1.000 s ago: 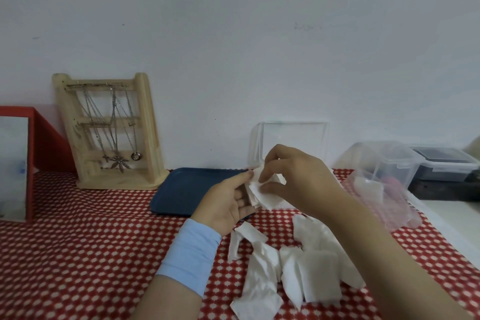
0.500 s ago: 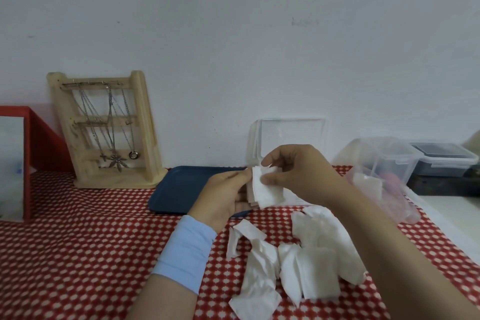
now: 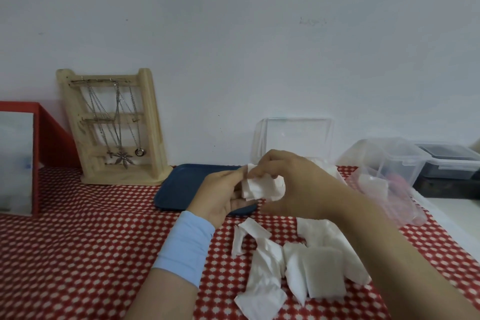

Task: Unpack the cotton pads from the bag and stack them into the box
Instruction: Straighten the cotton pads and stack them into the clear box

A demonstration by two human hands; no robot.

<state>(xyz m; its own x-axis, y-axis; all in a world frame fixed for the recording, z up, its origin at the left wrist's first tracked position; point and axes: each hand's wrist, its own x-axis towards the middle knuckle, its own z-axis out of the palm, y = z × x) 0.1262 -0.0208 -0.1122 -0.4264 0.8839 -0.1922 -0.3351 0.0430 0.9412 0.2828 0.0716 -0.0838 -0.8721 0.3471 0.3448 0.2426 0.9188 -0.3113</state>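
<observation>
Clear box sits at the back by the wall w/ its lid stood up open. Its body is mostly hidden behind the right grip. A bit of white shows inside at the right edge, can't tell how much. Bag, clear w/ a pink tint, lies slumped at the right end of the counter, at least one white pad inside. Behind it is a clear tub w/ side clips, contents unclear, & beside that a dark-lidded tub. Blue tray lies flat just left of the box, partly covered by the left grip.

Left grip, w/ a pale blue wristband, has fingers curled under a small stack of held pads, thumb on its left edge. Right grip pinches the stack's top edge w/ its fingertips. The stack is up off the counter, in front of the box, not in it.

Loose pads lie crumpled & overlapping on the red-white cloth below both grips, w/ the right forearm crossing the heap's right side. Far left is a wooden stand hung w/ necklaces, & a red frame at the edge.
</observation>
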